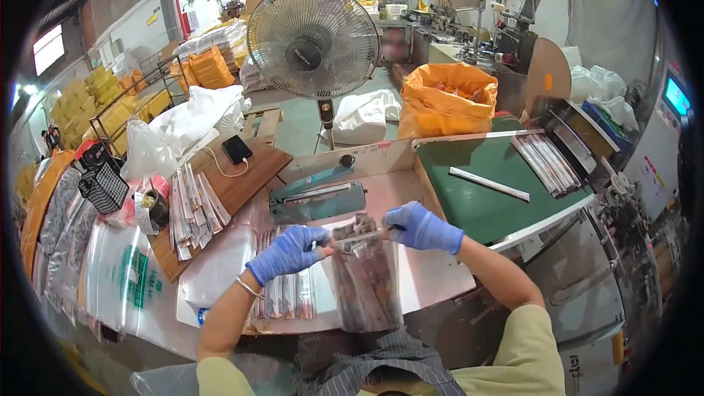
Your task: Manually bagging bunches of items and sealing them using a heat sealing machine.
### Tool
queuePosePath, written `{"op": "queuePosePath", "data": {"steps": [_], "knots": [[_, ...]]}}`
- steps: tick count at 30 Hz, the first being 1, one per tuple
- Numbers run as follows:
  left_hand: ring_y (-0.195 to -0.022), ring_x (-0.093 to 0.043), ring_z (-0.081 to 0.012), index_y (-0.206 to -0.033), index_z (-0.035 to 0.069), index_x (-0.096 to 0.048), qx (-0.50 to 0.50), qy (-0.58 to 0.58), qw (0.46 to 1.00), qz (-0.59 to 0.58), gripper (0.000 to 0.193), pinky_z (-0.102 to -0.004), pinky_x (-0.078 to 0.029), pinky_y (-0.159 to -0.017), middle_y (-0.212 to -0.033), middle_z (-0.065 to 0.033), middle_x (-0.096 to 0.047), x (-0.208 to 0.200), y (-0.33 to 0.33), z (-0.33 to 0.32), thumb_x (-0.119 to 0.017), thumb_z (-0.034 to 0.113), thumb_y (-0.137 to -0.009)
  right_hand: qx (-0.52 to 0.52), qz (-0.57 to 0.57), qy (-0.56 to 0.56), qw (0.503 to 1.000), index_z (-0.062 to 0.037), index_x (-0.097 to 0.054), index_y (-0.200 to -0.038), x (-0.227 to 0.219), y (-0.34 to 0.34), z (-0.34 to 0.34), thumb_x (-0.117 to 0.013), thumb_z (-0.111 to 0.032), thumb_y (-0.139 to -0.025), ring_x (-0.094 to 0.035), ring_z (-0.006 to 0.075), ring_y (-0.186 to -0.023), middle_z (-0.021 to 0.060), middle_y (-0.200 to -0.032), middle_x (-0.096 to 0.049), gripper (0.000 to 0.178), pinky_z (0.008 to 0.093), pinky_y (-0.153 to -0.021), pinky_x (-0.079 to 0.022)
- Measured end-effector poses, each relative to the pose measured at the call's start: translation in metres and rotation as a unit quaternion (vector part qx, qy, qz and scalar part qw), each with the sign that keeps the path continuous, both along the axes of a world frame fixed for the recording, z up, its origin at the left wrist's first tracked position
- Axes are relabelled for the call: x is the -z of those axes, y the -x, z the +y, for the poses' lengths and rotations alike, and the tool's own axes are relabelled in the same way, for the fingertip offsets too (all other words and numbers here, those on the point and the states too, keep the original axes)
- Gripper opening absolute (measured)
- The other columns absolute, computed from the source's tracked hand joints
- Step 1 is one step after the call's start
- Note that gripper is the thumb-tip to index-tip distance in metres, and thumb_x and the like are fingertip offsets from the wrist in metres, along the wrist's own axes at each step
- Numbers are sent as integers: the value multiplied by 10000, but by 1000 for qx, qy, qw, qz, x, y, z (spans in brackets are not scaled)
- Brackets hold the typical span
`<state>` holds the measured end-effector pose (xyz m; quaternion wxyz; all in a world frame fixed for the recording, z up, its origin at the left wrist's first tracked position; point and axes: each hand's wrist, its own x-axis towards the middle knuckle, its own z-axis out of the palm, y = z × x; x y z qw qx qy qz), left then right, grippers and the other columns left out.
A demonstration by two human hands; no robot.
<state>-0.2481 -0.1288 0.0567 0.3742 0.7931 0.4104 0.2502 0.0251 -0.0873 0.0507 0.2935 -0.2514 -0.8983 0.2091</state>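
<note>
Blue fingerless gloves cover both my hands, leaving the fingertips bare. A clear plastic bag [367,290] filled with what look like slim packets hangs between them, close to my lap. My left hand [288,254] pinches the left side of its top edge, and my right hand [424,227] grips the right side. The bag's mouth is stretched between the fingers; part of it is blurred. Beside the bag, under my left hand, lies a row of slim wrapped packets [286,295] on the pale worktable [433,271].
A green conveyor belt [469,213] carries a single slim packet [490,184] and a bundle of packets [546,165]. A teal tray-like object [319,204] lies ahead. The wooden board [257,176] holds a phone [236,149] and more packets [194,209]. Beyond stand a fan [314,44] and orange sack [449,106].
</note>
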Motion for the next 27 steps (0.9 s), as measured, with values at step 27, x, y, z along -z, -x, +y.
{"op": "queuePosePath", "data": {"steps": [27], "knots": [[-552,-496,-104,-586,36,-452,-20,-218,972,-91,296,-230,-416,-508,-613,-41,-565,-18,-36,-28,-729,94,-671,183,-38,-251,950,-40,-506,-943,-51,40,-93,-687,-285,-598,-478,345,-924,160,-952,-499,460,426,-789,-374]]}}
